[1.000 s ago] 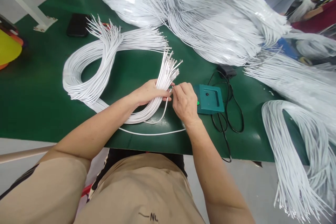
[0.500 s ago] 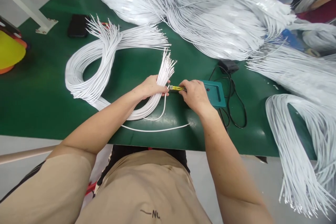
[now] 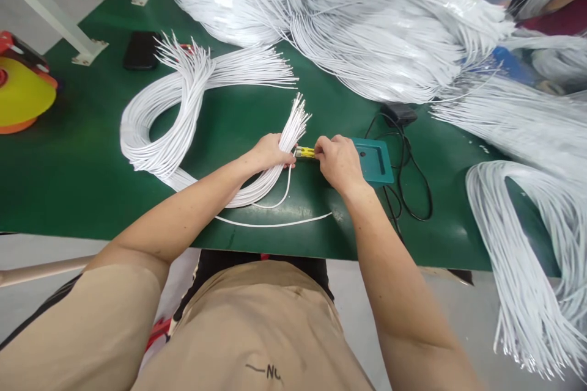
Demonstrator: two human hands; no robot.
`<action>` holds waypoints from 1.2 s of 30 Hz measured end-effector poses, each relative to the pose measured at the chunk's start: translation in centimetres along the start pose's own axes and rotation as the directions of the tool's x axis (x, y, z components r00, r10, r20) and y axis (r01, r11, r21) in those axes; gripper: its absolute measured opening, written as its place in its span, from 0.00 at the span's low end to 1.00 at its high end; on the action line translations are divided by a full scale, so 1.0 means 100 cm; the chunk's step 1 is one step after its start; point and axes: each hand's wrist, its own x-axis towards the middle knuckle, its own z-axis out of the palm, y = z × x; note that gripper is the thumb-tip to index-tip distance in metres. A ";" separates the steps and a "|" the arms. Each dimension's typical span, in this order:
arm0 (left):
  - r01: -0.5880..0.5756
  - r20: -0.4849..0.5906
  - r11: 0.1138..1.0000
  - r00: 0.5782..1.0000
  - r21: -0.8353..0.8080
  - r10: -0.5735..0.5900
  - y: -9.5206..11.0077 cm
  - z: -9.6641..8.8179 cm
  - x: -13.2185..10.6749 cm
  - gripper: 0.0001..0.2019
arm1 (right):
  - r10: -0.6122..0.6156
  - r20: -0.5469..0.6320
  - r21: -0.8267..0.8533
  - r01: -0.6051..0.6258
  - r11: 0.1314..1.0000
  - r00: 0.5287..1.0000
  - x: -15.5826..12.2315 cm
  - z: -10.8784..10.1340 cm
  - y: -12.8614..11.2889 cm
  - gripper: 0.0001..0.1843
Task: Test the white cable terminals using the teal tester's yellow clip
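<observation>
My left hand (image 3: 274, 153) is wrapped round a bundle of white wires (image 3: 293, 125), whose tipped ends stick up past the fingers. One wire hangs apart from the bundle and curves down below the hand. My right hand (image 3: 338, 160) grips a small yellow tool (image 3: 306, 152) with a metal tip, which looks like snips. Its tip points left and lies close to the left fingertips; whether it touches a wire I cannot make out. Another single white wire (image 3: 275, 225) lies on the green table (image 3: 82, 189) nearer my body.
Beside my right hand lies a teal tray-like device (image 3: 380, 162) with a black cable (image 3: 415, 198). A coiled white wire bundle (image 3: 137, 116) rests at left, a large wire heap (image 3: 367, 30) behind, and another bundle (image 3: 518, 244) at right. A black box (image 3: 140, 50) sits near metal legs (image 3: 89, 49).
The yellow tool now shows two separate yellow arms rather than one, and its tip remains by the left fingers. Both hands stay nearly in place; the view has shifted slightly.
</observation>
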 end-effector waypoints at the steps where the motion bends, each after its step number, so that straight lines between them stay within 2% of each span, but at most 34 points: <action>1: 0.002 0.006 1.000 1.000 -0.005 -0.002 0.000 0.000 0.000 0.21 | -0.007 -0.007 0.007 0.007 1.000 1.000 -0.001 0.000 0.000 0.10; 3: 0.006 0.016 1.000 1.000 -0.025 -0.005 0.001 0.000 -0.001 0.22 | 0.016 -0.068 0.004 -0.015 1.000 0.998 -0.005 -0.001 0.001 0.09; 6: 0.011 0.022 1.000 1.000 -0.007 -0.011 0.004 -0.002 -0.003 0.22 | 0.190 -0.211 -0.049 -0.205 0.978 0.959 -0.014 0.001 0.005 0.18; 8: 0.011 0.029 1.000 1.000 0.006 -0.011 0.005 -0.004 -0.004 0.23 | 0.283 -0.240 -0.077 -0.309 0.948 0.929 -0.018 0.006 0.007 0.24; 10: 0.016 0.031 1.000 0.999 0.001 -0.016 0.005 -0.006 -0.005 0.23 | 0.302 -0.229 -0.089 -0.329 0.940 0.925 -0.020 0.010 0.010 0.25; 14: -0.004 0.007 0.999 1.000 -0.044 0.004 0.006 -0.009 -0.008 0.23 | 0.283 -0.251 -0.073 -0.310 0.948 0.926 -0.020 0.011 0.012 0.24; 16: -0.019 0.004 0.995 1.000 -0.100 0.020 0.007 -0.011 -0.012 0.23 | 0.253 -0.277 -0.001 -0.264 0.964 0.927 -0.022 0.005 0.006 0.23; 17: -0.025 0.007 0.990 1.000 -0.140 0.026 0.009 -0.012 -0.015 0.23 | 0.214 -0.284 0.058 -0.206 0.977 0.935 -0.024 0.001 0.000 0.21; 19: -0.053 0.009 0.976 0.998 -0.211 0.056 0.013 -0.012 -0.020 0.23 | 0.058 -0.273 0.188 -0.006 0.982 0.960 -0.032 -0.005 -0.017 0.18; 21: -0.080 0.023 0.960 0.996 -0.270 0.089 0.016 -0.012 -0.025 0.23 | -0.211 -0.212 0.243 0.260 0.934 0.954 -0.040 -0.008 -0.038 0.15; 22: -0.081 0.032 0.951 0.995 -0.299 0.095 0.018 -0.012 -0.026 0.24 | -0.315 -0.176 0.222 0.349 0.910 0.933 -0.045 -0.007 -0.049 0.15; 24: -0.058 0.051 0.934 0.995 -0.353 0.081 0.020 -0.011 -0.029 0.27 | -0.428 -0.114 0.115 0.440 0.890 0.896 -0.051 -0.002 -0.068 0.16; 27: -0.013 0.070 0.915 0.996 -0.403 0.045 0.022 -0.011 -0.031 0.29 | -0.401 -0.074 -0.015 0.401 0.916 0.913 -0.058 0.008 -0.084 0.15; 29: 0.009 0.085 0.909 0.996 -0.417 0.029 0.023 -0.011 -0.031 0.27 | -0.347 -0.019 -0.014 0.346 0.938 0.938 -0.064 0.011 -0.090 0.14; 32: 0.027 0.079 0.918 0.997 -0.395 0.004 0.024 -0.012 -0.031 0.22 | -0.267 0.128 0.071 0.260 0.963 0.955 -0.075 0.008 -0.098 0.11; 36: 0.051 0.073 0.898 0.997 -0.436 -0.021 0.024 -0.014 -0.030 0.21 | -0.222 0.326 0.288 0.127 0.949 0.919 -0.078 -0.011 -0.098 0.11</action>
